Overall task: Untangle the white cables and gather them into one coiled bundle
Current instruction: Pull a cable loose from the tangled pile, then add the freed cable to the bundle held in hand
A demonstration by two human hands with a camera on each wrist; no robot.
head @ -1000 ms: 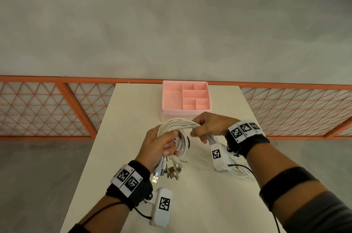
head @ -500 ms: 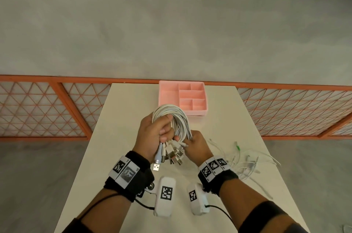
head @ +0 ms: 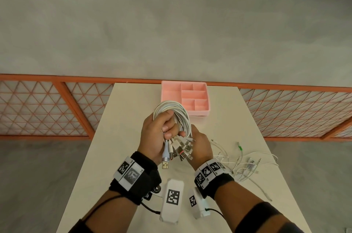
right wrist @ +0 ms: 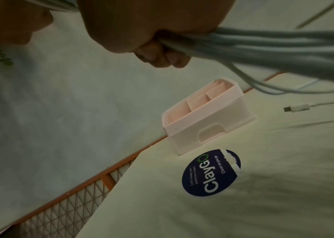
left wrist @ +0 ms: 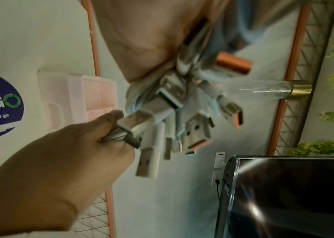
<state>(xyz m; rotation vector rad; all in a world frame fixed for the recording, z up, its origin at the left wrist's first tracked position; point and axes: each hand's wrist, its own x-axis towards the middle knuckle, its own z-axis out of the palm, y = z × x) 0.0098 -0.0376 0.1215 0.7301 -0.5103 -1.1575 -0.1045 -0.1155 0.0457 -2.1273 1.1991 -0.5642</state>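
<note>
Your left hand [head: 156,137] has its grip wrapped tight round the coil [head: 172,110], fingers curled through the loop, thumb pressing the strands just above the plugs [head: 181,149]. That pinch point makes sense: it keeps every loop stacked and lets the plug ends hang free in one fan below the fist. Your right hand [head: 201,147] comes in from the other side, and its grip is closed too, fingers [left wrist: 109,119] curled onto the strands and a plug at the bottom of the coil, likely squeezing the loose ends together. Both hands sit close, wrists low and near each other, palms turned inward, forearms angled up from the near edge, so the coil is held in the air above the middle of the tabletop [head: 133,118], its top loop reaching toward the pink tray [head: 167,91] behind it. Off to your right, thin wires [head: 243,164] lie loose on the tabletop, well apart from the bundle. The coil looks nearly finished; whether those strays belong in it, I can't tell.
</note>
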